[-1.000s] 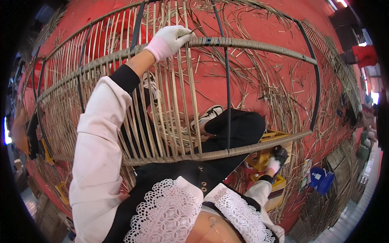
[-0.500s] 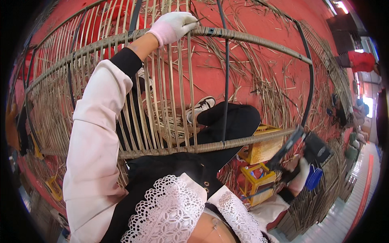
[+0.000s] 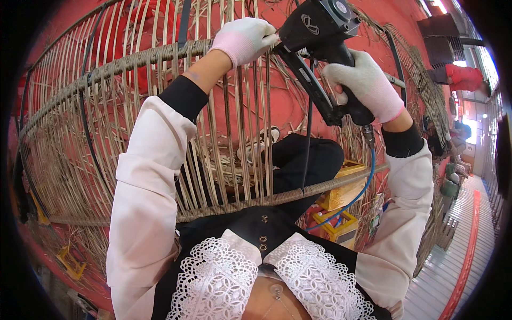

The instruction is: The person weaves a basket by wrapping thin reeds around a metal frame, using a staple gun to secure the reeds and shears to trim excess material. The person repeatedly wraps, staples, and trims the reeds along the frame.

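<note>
My left hand [image 3: 244,41], in a white and pink knit glove, is pinched closed at the far wrapped rail [image 3: 141,57] of a large frame. Its fingers seem to hold the end of a flat rattan-like strip, mostly hidden now. My right hand [image 3: 368,85], gloved alike, grips the handle of a black nail gun [image 3: 316,25]. The gun's nose sits at my left fingertips, over the rail. A blue air hose [image 3: 369,178] runs from its handle down toward my lap. Many parallel strips [image 3: 208,133] span from the far rail to the near rail [image 3: 282,198].
Loose strips [image 3: 349,141] litter the red floor. A yellow stool [image 3: 341,194] and a smaller yellow open-framed box [image 3: 338,229] stand right of my bent leg. Dark bars [image 3: 308,128] cross the frame. At the far right is another person in red [image 3: 465,77].
My right hand has brought the nail gun up from the lower right to the far rail beside my left hand. My left hand has shifted slightly right and stays pinched.
</note>
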Demonstrator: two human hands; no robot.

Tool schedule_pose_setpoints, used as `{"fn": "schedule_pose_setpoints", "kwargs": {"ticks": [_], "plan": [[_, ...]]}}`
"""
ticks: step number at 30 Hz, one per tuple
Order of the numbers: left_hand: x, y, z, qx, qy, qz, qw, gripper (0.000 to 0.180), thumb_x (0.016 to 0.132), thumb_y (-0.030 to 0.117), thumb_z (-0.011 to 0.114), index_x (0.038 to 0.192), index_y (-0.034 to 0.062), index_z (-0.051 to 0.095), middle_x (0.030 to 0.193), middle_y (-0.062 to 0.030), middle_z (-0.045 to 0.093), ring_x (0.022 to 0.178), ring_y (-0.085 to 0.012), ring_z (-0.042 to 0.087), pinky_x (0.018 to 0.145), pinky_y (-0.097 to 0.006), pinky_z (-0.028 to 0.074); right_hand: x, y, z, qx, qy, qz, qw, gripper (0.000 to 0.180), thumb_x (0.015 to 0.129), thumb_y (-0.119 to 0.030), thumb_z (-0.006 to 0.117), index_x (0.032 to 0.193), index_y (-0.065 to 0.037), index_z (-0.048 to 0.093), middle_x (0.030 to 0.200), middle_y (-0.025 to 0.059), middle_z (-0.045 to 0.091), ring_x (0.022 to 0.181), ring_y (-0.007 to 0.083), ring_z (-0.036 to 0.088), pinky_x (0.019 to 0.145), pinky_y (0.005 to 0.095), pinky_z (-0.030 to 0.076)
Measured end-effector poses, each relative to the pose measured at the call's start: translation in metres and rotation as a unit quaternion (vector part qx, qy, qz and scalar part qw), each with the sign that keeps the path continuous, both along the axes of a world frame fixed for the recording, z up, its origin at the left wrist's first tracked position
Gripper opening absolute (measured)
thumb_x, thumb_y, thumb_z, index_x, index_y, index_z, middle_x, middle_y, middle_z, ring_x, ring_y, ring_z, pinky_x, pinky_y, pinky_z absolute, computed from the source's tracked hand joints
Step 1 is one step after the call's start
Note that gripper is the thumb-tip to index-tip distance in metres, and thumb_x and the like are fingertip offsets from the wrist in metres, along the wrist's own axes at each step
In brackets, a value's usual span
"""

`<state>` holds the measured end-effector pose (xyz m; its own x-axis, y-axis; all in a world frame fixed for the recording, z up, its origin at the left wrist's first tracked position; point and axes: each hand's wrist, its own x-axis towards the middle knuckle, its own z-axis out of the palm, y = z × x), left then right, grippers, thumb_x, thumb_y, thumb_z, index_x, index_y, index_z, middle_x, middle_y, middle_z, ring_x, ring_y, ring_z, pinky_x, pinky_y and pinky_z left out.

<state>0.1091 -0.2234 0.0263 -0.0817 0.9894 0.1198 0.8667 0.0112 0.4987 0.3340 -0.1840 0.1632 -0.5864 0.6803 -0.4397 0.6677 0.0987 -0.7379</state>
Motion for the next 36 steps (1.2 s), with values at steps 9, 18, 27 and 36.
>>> {"fn": "schedule_pose_setpoints", "kwargs": {"ticks": [9,18,27,36], "plan": [[0.0,-0.005,0.006,0.021,-0.005,-0.003,1.0,0.026,0.091,0.029,0.055,0.094,0.0074,0.068,0.09,-0.0181,0.069,0.089,-0.0386,0.066,0.077,-0.048,0.053,-0.009,0.003,0.006,0.026,-0.033,0.03,0.999,0.023,0.084,-0.02,0.065,0.075,0.001,0.058,0.059,0.0012,0.054,0.047,0.0081,0.054,0.047,0.0256,0.044],[0.0,0.0,-0.005,0.022,-0.006,0.009,1.0,0.028,0.096,0.032,0.054,0.092,0.008,0.069,0.085,-0.0155,0.068,0.085,-0.0381,0.066,0.075,-0.045,0.053,-0.013,0.017,0.003,-0.009,-0.028,0.052,0.998,0.028,0.085,-0.019,0.062,0.065,0.0,0.055,0.056,0.004,0.055,0.046,0.0116,0.056,0.049,0.0271,0.045],[-0.001,0.002,-0.005,0.038,-0.013,0.013,0.999,0.037,0.099,0.041,0.054,0.094,0.0083,0.07,0.085,-0.0155,0.068,0.086,-0.0366,0.066,0.076,-0.045,0.052,0.108,-0.032,-0.002,-0.101,0.091,-0.168,0.976,0.021,0.089,-0.015,0.06,0.071,-0.007,0.053,0.059,0.0017,0.053,0.051,0.0109,0.051,0.052,0.0272,0.042],[-0.01,0.011,-0.019,0.086,-0.069,0.02,0.994,0.041,0.098,0.035,0.043,0.107,0.0042,0.068,0.092,-0.024,0.069,0.096,-0.0427,0.064,0.085,-0.045,0.051,0.476,-0.108,-0.098,0.062,-0.08,-0.491,0.865,0.015,0.082,-0.021,0.062,0.081,-0.005,0.062,0.067,0.0013,0.057,0.054,0.0171,0.054,0.051,0.0318,0.043]]}}
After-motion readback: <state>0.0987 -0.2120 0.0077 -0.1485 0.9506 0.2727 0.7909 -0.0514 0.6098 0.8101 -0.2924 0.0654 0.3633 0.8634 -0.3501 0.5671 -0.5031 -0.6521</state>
